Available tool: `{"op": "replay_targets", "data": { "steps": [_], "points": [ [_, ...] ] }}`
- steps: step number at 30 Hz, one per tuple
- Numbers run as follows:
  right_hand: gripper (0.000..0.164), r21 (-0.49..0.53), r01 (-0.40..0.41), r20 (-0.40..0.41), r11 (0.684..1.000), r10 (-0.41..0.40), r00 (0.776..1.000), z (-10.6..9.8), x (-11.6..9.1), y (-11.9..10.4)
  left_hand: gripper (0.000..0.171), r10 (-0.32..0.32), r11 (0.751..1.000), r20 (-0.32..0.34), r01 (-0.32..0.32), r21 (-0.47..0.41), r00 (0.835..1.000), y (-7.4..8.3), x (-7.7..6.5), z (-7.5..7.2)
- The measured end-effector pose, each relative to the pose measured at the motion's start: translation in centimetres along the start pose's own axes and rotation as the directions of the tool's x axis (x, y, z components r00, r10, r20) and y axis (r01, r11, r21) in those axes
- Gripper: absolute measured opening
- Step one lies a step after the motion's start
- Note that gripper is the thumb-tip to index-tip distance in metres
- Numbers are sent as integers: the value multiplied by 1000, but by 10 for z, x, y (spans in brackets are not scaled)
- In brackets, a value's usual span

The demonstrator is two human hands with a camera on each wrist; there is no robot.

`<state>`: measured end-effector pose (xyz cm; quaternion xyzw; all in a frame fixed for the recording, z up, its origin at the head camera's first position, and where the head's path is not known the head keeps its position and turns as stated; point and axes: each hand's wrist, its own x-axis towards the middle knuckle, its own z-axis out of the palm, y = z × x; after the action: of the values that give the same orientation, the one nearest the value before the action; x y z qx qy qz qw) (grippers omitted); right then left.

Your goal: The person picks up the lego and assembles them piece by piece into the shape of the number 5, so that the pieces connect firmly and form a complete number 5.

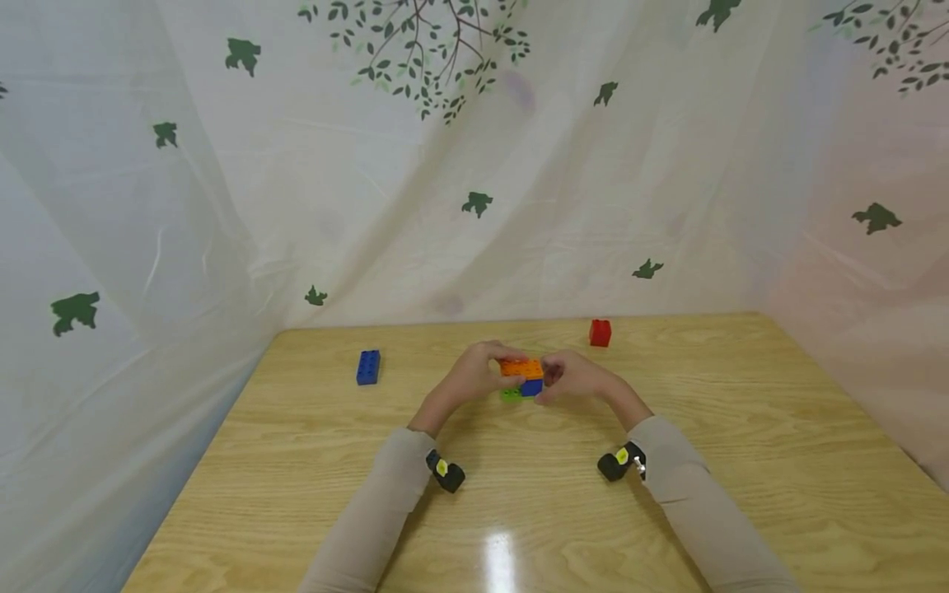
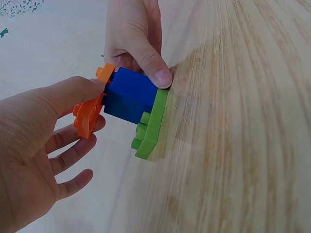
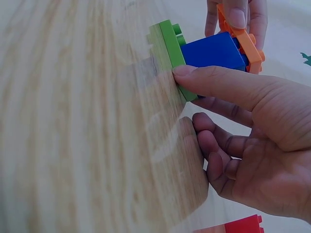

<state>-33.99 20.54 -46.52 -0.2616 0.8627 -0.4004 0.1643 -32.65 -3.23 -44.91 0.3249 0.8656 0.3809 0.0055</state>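
Observation:
Thumb and fingers of my left hand [image 1: 474, 368] pinch a flat orange toy building brick [image 2: 88, 116]. The orange piece lies over the studded top of a blue brick [image 2: 130, 94], slightly tilted against it, and sticks out past it on one side. That blue brick sits on one end of a thin green brick [image 2: 154, 125], whose bare studs show at the other end. My right hand [image 1: 577, 375] grips the green brick at the blue brick's end, thumb on its near edge and index finger behind. Its other fingers are curled close to the tabletop.
On the wooden table [image 1: 519, 494], a separate blue brick [image 1: 368, 367] lies to the left. A red brick [image 1: 600, 333] stands near the back edge, right of the hands. A pale printed curtain [image 1: 400, 247] hangs behind the table and along its sides.

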Motion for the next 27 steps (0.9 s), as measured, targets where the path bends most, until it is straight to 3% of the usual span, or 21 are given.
{"op": "replay_targets", "data": {
  "steps": [12,27],
  "points": [
    [26,5,0,-2,1000,0,1000,0,0,-1,35,-7,1000,1,7,-4,1000,1,0,0],
    [27,18,6,1,1000,-6,1000,1,0,0,38,-50,997,8,49,66,999,4,0,0]
  ]
}}
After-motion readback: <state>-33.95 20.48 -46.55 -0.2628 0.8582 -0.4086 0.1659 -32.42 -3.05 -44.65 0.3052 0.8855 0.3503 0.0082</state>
